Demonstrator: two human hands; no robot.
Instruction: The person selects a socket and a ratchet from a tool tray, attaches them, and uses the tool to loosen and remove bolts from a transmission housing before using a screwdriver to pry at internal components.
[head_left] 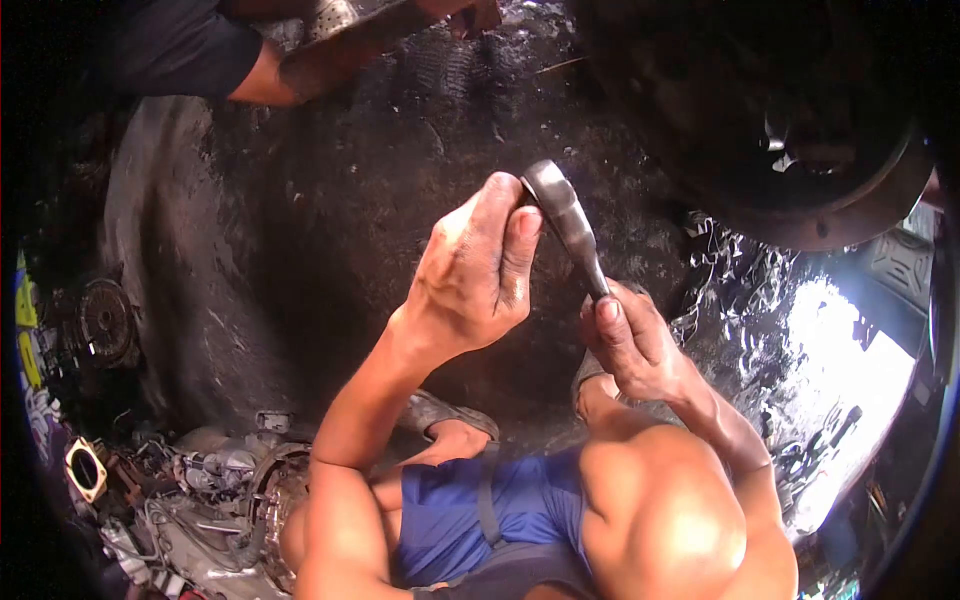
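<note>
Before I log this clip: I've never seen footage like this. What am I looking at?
One picture, from a camera on the person's head, looking down through a wide lens. The two bare arms rising from the bottom are the wearer's own. The left hand grips the head of a metal tool; the right hand holds its handle. Beneath is dark, greasy ground, with scrap metal parts at lower left and a big round casing at upper right. The arm at top left is another person's.
</note>
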